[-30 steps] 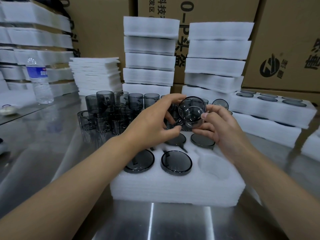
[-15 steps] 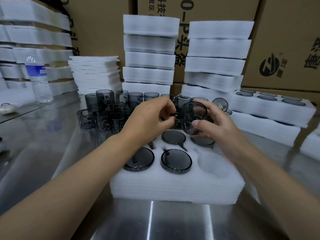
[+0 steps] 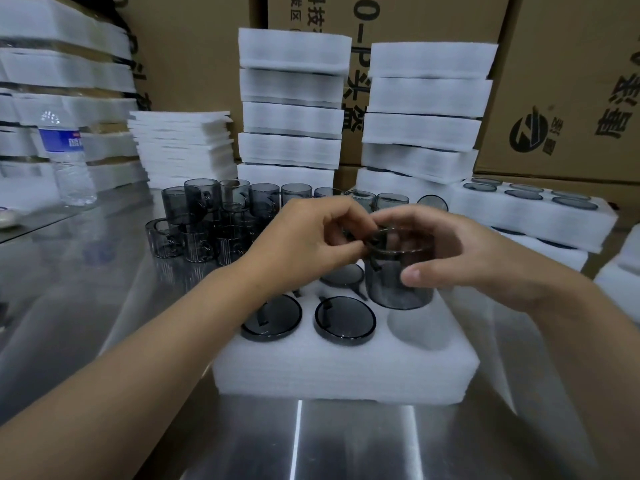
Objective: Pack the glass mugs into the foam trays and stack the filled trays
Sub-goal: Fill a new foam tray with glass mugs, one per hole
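Note:
A white foam tray [image 3: 343, 372] lies in front of me on the steel table. Smoky grey glass mugs sit sunk in its pockets, among them two in the front row [image 3: 272, 320] [image 3: 345, 318]; the front right pocket [image 3: 417, 327] is empty. Both hands hold one upright grey mug [image 3: 398, 275] just above the tray's right side. My right hand [image 3: 460, 258] wraps its body. My left hand [image 3: 311, 240] pinches its rim and handle. Several loose mugs [image 3: 207, 220] stand behind the tray.
Two tall stacks of foam trays [image 3: 291, 98] [image 3: 426, 109] rise at the back before cardboard boxes. A filled tray [image 3: 533, 216] rests on others at the right. Thin foam sheets [image 3: 180, 147] and a water bottle [image 3: 67, 161] stand at the left.
The mug was tilted with its mouth toward me a second ago; it has been turned upright and lowered toward the tray's right side, both hands moving down with it.

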Action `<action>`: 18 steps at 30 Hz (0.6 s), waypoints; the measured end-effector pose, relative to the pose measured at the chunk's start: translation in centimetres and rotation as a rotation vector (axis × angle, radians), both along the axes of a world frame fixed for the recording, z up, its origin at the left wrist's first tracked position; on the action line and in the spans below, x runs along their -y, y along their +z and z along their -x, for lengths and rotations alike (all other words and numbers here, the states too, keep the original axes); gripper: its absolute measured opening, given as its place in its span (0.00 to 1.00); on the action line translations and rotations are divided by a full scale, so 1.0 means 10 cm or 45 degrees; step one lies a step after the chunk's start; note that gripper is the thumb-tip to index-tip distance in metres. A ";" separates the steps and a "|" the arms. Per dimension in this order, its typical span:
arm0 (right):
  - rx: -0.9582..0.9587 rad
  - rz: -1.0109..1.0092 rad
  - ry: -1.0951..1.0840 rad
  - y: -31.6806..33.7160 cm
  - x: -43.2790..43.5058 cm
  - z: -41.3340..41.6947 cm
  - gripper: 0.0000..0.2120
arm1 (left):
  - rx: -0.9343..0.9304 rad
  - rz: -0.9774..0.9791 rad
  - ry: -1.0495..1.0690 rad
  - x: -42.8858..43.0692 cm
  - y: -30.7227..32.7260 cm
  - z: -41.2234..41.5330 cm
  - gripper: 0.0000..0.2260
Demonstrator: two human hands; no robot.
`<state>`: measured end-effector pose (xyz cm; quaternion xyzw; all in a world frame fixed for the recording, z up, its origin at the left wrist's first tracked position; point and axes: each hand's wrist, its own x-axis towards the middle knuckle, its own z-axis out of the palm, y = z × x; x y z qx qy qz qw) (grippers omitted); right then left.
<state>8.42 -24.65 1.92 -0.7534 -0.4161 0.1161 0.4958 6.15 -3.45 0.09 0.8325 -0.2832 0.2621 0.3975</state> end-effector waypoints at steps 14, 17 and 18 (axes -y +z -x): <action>-0.050 0.454 0.075 0.05 0.25 -0.03 0.28 | -0.499 -0.464 0.191 0.12 -0.10 0.02 0.39; -0.049 0.490 0.112 0.08 0.26 0.00 0.27 | -0.549 -0.463 0.181 0.10 -0.11 0.01 0.43; -0.028 0.505 0.105 0.09 0.26 0.01 0.27 | -0.566 -0.467 0.171 0.10 -0.11 0.01 0.44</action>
